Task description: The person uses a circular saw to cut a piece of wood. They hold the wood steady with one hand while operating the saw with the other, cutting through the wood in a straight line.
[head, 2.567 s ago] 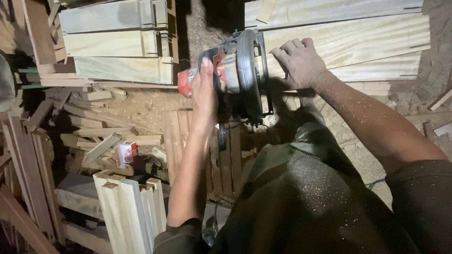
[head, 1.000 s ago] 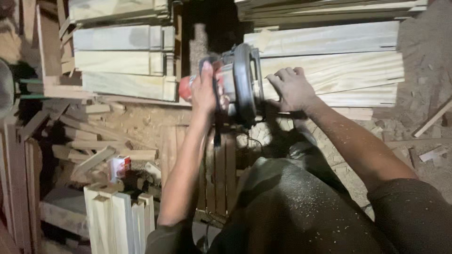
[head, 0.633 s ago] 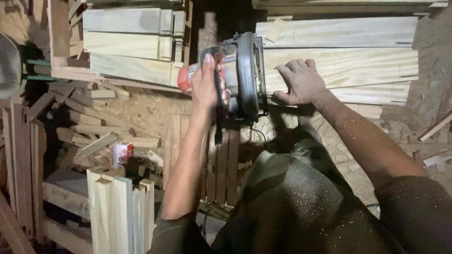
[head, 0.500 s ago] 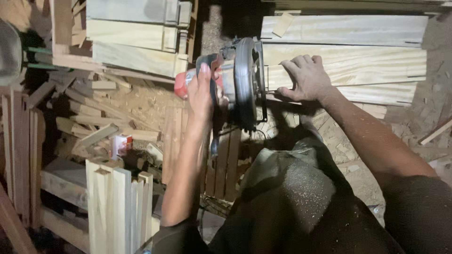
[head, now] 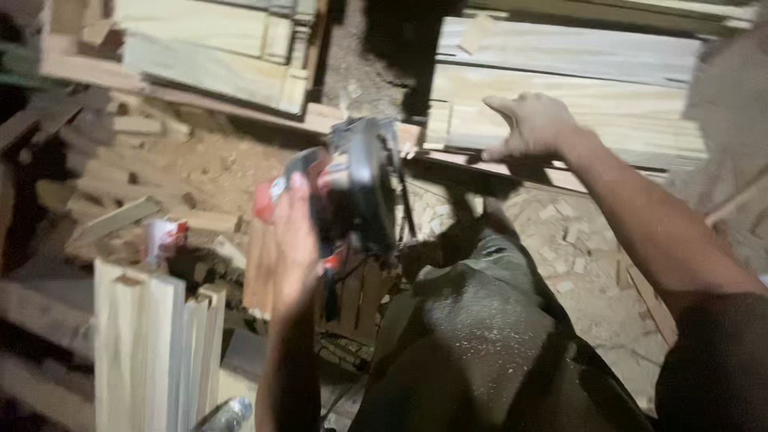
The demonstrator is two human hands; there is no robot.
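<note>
Since 0.5 s ago we're pulling the circular saw (head: 360,188) back off the pale planks (head: 560,96), left hand (head: 292,240) wrapped on its handle at 9 o'clock, right hand (head: 532,124) fingers narrow, pressing planks at 1 o'clock; we're keeping the blade clear & wood pinned.

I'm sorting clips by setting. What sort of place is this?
Most likely a rough woodworking shop. The left hand holds a circular saw, the right hand rests on stacked pale planks, and offcuts lie in sawdust.
</note>
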